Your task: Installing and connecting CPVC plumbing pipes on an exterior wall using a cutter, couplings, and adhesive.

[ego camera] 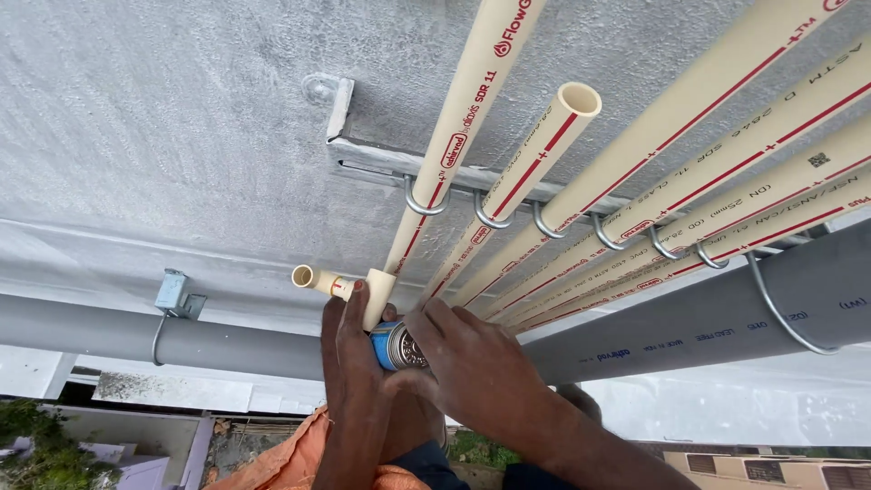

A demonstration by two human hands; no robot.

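Both hands (363, 363) raised, fingers curled.

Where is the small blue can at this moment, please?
In the head view, the small blue can is low and centre-left, held between the left hand and the right hand, just below the cream tee fitting and in front of the grey pipe.

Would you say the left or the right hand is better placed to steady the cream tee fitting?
Probably the left hand: its fingers already lie against the tee fitting, while the right hand rests on the small tin.
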